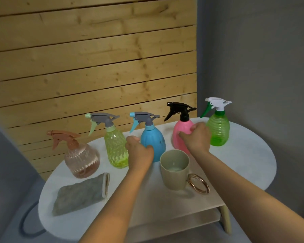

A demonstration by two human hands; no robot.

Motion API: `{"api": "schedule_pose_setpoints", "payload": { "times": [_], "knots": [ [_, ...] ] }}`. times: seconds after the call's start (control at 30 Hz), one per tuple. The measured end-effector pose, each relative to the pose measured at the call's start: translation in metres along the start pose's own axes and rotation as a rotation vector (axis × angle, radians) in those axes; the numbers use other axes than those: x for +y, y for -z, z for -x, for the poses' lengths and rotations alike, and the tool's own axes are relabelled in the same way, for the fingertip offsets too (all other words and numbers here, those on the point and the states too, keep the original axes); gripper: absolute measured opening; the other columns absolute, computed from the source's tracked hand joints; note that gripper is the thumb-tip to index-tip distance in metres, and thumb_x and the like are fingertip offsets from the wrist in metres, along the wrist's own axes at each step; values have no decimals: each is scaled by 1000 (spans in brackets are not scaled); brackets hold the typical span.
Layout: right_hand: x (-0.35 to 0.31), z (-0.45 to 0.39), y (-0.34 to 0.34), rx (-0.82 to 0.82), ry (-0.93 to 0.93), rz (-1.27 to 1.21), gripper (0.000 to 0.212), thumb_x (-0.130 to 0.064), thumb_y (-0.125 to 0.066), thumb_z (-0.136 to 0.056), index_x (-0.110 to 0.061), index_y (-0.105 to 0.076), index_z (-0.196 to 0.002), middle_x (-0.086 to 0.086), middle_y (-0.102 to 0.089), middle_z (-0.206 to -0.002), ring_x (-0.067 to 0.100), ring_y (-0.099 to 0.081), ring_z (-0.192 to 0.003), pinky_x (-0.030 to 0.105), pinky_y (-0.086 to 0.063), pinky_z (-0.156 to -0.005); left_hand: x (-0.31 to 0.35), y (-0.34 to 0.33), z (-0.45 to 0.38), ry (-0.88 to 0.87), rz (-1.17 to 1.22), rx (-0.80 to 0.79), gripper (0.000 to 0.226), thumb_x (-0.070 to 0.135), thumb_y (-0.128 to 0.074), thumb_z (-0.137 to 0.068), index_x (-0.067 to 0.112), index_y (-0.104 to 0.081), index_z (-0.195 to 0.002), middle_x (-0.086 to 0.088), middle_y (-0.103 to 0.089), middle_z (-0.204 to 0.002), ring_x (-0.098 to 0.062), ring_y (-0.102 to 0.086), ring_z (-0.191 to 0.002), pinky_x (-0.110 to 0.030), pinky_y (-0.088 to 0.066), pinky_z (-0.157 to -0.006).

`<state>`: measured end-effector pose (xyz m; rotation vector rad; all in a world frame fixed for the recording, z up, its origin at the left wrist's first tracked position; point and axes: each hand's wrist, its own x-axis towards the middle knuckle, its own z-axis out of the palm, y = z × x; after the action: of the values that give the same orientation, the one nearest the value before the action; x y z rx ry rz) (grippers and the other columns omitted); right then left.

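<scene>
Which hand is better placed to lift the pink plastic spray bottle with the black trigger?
Right. The right hand curls round the pink plastic spray bottle, while the left hand grips the blue plastic spray bottle.

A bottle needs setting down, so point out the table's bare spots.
Bare table lies right of the mug, before the green bottle. A thin strip runs in front of the cloth. Crowded: the back row, where the left hand grips the blue bottle, the right hand the pink bottle.
</scene>
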<state>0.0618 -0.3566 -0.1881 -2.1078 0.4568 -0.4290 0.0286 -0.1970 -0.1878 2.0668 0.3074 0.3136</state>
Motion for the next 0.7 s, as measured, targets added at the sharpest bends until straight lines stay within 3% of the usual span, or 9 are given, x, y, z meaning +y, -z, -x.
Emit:
{"api": "schedule_pose_setpoints", "payload": {
  "times": [0.1, 0.2, 0.33, 0.5, 0.7],
  "knots": [
    [9, -12, -3, -40, -17, 28, 81, -35, -78, -70, -14, -34, -135, 12, -36, -137, 29, -31, -129, 35, -28, -104, 0, -3, 2, 2, 15, -10, 30, 7, -57, -85, 11, -34, -104, -9, -36, -113, -19, -45, -87, -27, -40, -69],
    [16, -25, -10, -182, -12, 61, 97, -42, -79, -68, -19, -24, -145, 10, -33, -143, 31, -33, -131, 42, -32, -107, -1, -7, 0, 10, 17, -13, 31, 8, -58, -85, 10, -36, -107, -10, -36, -115, -23, -48, -93, -33, -45, -77],
    [17, -26, -8, -268, -6, -109, 84, -30, -80, -70, -18, -33, -138, 8, -48, -131, 31, -49, -116, 37, -43, -86, -1, -9, 0, 15, 23, -17, 33, 8, -58, -84, 14, -34, -105, -8, -35, -114, -25, -49, -97, -39, -49, -85],
    [8, -9, 17, -154, 110, -114, 80, -31, -80, -70, -20, -36, -137, 6, -52, -129, 29, -52, -113, 39, -45, -87, 5, -2, 8, 17, 18, -49, 33, 9, -57, -85, 13, -37, -110, -7, -35, -115, -23, -48, -96, -34, -46, -79],
    [-37, 34, 75, -137, 234, -324, 80, -30, -80, -69, -23, -38, -137, 2, -49, -122, 20, -50, -101, 36, -47, -80, 34, 29, 44, -120, 110, 28, 22, 4, -54, -86, 14, -51, -105, -8, -53, -116, -20, -53, -108, -24, -38, -82]
  ]
}}
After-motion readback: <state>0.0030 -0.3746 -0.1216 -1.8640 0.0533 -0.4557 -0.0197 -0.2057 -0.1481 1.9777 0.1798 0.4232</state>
